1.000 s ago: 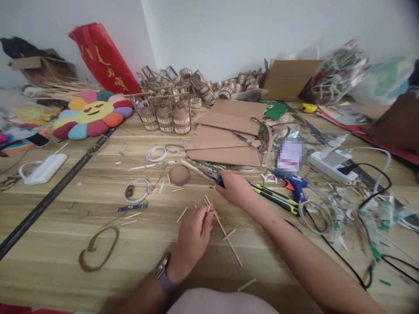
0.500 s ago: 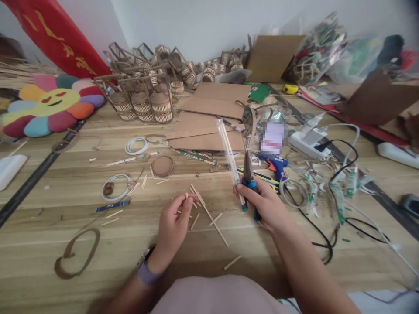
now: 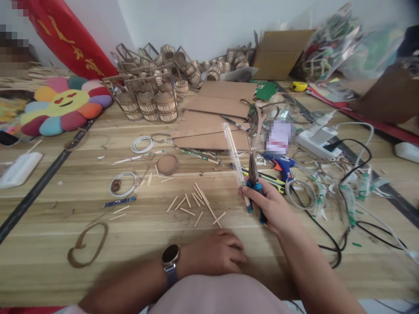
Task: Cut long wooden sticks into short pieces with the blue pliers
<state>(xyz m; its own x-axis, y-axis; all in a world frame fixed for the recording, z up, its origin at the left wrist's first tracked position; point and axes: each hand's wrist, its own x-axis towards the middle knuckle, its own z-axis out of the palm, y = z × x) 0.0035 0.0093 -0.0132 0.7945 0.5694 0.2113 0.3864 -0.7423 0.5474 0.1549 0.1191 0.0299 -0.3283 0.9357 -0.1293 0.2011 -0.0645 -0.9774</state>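
Observation:
My right hand [image 3: 273, 203] is wrapped round pliers [image 3: 253, 174] with dark jaws and blue-black handles. It also holds thin wooden chopsticks [image 3: 234, 155] in a clear wrapper, pointing up beside the jaws. My left hand [image 3: 221, 253] lies low over the table near my body, palm down. Its fingers are apart and slightly bent, and whatever is beneath them is hidden. Several short cut wooden sticks [image 3: 187, 200] lie scattered beyond it, along with a longer stick [image 3: 209, 207].
A round brown disc [image 3: 168, 164] edged with sticks lies past the cut pieces. Behind stand small lidded baskets [image 3: 166, 104] in a frame, next to cardboard sheets [image 3: 212, 126]. At right are a blue glue gun [image 3: 281, 163], tape roll [image 3: 301, 194], power strip [image 3: 317, 144] and black cable [image 3: 327, 244].
My left hand has come down from the cut sticks toward my body and right, and its pinched fingers have parted. The right hand still holds the pliers and wrapped chopsticks. The view has shifted slightly.

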